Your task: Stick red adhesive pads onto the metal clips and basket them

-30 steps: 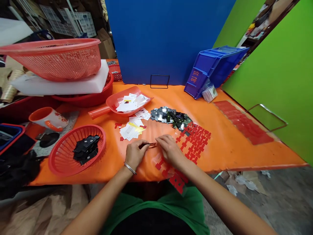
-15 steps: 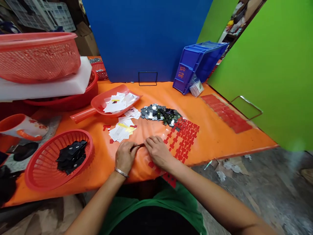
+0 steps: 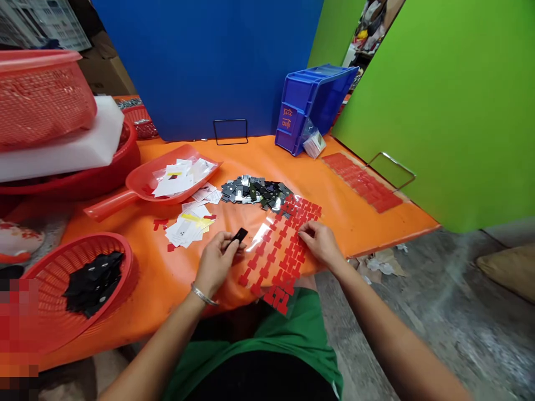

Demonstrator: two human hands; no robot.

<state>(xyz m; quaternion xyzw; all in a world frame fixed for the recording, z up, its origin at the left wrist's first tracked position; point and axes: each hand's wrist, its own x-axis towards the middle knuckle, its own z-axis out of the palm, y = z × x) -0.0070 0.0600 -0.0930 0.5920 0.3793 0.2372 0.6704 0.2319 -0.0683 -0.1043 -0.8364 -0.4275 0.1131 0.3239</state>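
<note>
My left hand [image 3: 217, 257] pinches a small black plate [image 3: 239, 235] between thumb and fingers, just above the table. My right hand [image 3: 320, 240] rests at the right edge of a clear sheet of red stickers [image 3: 267, 257], its thumb and forefinger pressed together on or near a sticker; whatever is between them is too small to tell. The sheet's near end hangs over the table edge. Beyond it lies a pile of small black and shiny plates [image 3: 254, 192]. White paper pieces [image 3: 186, 229] are heaped to the left of the sheet.
A red scoop [image 3: 111, 205] holds more white papers. At the left, a red basket [image 3: 125, 253] contains black pieces [image 3: 94, 281]. A blue bin [image 3: 292, 120] lies on its side at the back. Another red sheet [image 3: 361, 181] lies by the green panel [image 3: 451, 122].
My right hand has left the black plate and moved right to the sticker sheet. My left hand still holds the plate, now turned up. The view has shifted to the right.
</note>
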